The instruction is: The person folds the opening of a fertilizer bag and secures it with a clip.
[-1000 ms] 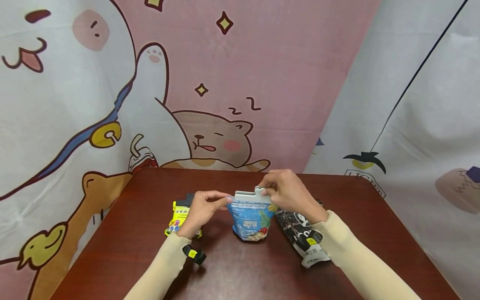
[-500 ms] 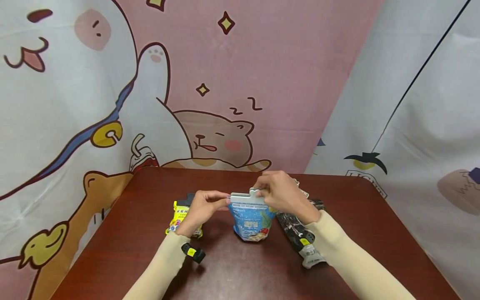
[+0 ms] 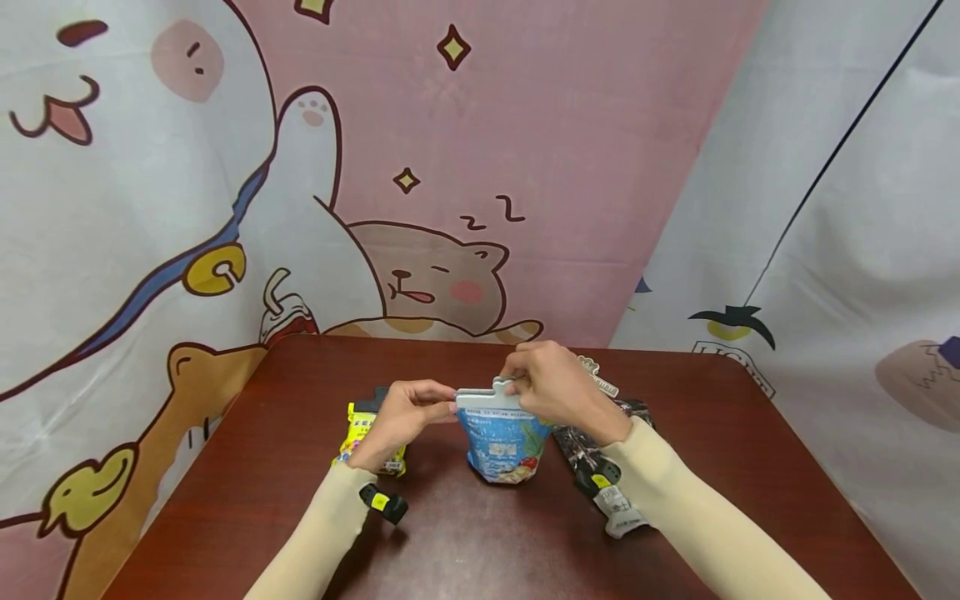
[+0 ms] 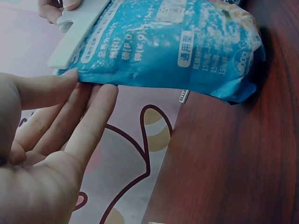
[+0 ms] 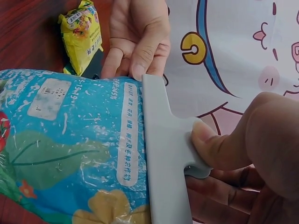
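Note:
A blue printed plastic bag (image 3: 501,450) stands upright mid-table. Along its top edge sits a pale grey-white sealing clip (image 5: 163,140). My right hand (image 3: 558,387) pinches the clip's small handle, with the thumb (image 5: 210,142) on the near side and fingers behind. At the bag's top left corner, my left hand (image 3: 401,425) pinches the plastic between thumb and fingertips, as the left wrist view shows. The clip's left end (image 4: 63,60) lies right by that thumb. Its other end is hidden behind the right hand in the head view.
To the left lies a yellow bag (image 3: 360,427) with a dark clip (image 3: 369,402) at its top. A black bag (image 3: 581,450) with a pale lower end lies to the right, partly under the right forearm. Behind it is another pale clip (image 3: 603,385). A patterned cloth hangs behind the table.
My right hand and the clip have shifted left along the bag's top, up to the left fingertips. The pale clip behind the right hand has come into view. The left hand has barely moved.

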Demonstrator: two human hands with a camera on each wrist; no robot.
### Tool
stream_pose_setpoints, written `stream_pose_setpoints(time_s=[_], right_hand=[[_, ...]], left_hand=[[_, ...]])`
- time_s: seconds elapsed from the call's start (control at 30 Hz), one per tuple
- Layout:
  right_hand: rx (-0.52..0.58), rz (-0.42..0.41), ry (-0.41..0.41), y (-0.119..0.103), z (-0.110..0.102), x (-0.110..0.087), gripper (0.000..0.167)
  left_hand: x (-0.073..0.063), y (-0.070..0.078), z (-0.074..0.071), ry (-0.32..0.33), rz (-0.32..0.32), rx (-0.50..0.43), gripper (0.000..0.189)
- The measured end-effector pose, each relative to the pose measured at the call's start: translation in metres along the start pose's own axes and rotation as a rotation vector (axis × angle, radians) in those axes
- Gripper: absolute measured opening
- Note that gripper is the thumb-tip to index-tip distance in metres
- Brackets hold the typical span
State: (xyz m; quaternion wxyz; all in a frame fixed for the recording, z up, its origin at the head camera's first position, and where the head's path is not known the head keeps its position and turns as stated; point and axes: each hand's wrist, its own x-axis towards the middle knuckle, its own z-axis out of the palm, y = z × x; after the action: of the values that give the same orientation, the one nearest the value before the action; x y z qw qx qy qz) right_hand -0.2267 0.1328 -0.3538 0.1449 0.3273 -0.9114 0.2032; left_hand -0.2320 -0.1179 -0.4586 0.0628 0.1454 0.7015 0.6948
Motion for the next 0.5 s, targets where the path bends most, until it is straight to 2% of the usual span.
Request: stream_pose_setpoints(time_s=[0.1,0.3,0.5], right_hand=[[-0.011,-0.005,-0.007,-0.0009,0.0013,0.0011,0.012],[-0.010,-0.007,-0.022,-0.0014,0.0032,0.0020,0.016],[-0.025,-0.001,-0.017,-0.0021,0.0039,0.0020,0.012]], left_hand=[[-0.0007,0.0004,-0.0020,-0.014,-0.018,-0.015,0.023],[-0.0006,0.0000,-0.0051,-0.040,-0.015,-0.008,0.026],[0.0000,-0.0006,-0.0072,-0.055,-0.012,0.040,0.029]])
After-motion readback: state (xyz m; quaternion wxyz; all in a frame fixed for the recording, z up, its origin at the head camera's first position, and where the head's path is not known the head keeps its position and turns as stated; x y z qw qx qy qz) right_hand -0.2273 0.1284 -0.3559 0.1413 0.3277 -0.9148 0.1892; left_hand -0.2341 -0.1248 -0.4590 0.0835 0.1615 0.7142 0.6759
